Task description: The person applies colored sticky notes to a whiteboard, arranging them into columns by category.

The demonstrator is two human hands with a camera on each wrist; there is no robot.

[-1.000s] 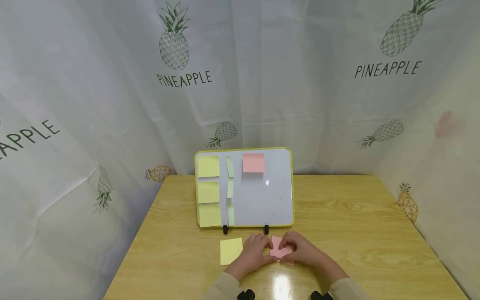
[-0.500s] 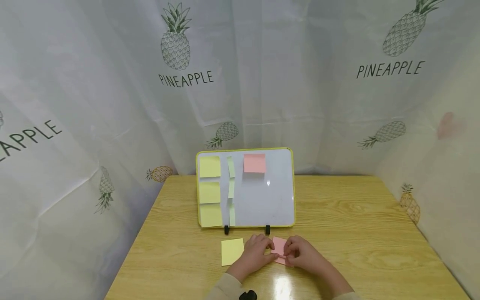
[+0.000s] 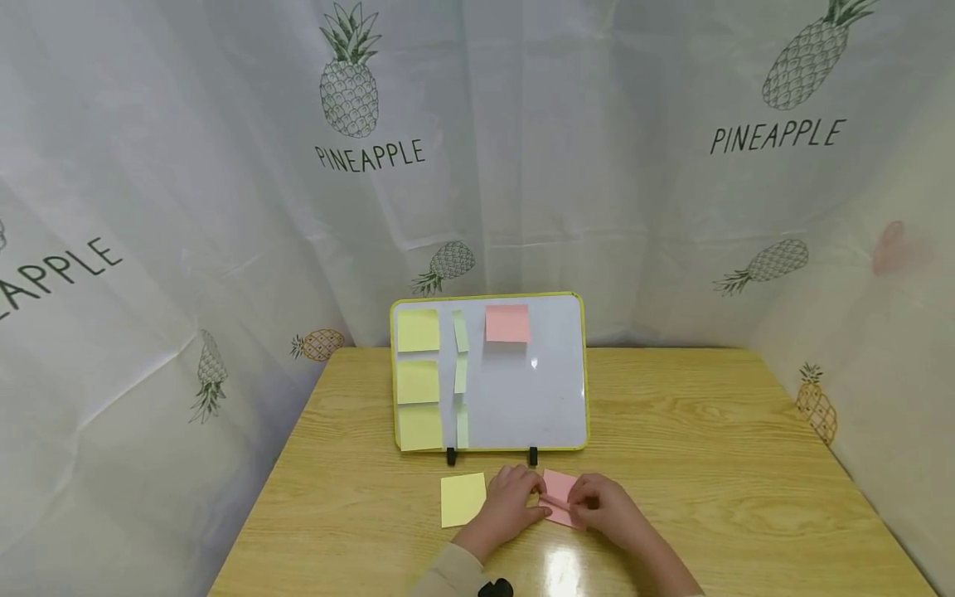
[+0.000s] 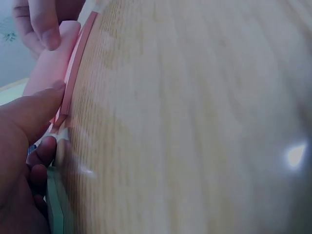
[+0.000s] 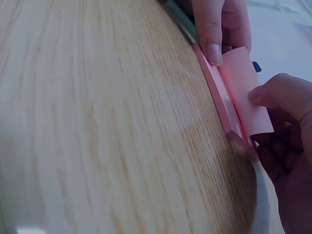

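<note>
A pink sticky note pad [image 3: 558, 482] lies on the wooden table in front of the whiteboard. My left hand [image 3: 511, 502] holds it at its left side, the thumb pressing on top near the lifted sheet. Its top sticky note [image 5: 246, 92] is bent up from the near edge, and my right hand [image 3: 608, 510] pinches that sheet with the thumb in front. In the right wrist view the thick pad edge [image 5: 214, 92] shows below the raised sheet. Left of my left hand lies a yellow sticky note pad [image 3: 462, 500], partly covered by that hand.
A yellow-framed whiteboard [image 3: 555, 398] stands behind the hands on black feet [image 3: 533, 457]. It bears yellow notes [image 3: 419, 381] in a column, narrow green strips [image 3: 460, 373] and one pink note [image 3: 507, 323]. A pineapple-print curtain [image 3: 552, 166] hangs round the table [image 3: 709, 456].
My right hand has drawn back slightly to the right and changed its hold, and the pink top sheet now bends up from the pad. My left hand stays nearly in place.
</note>
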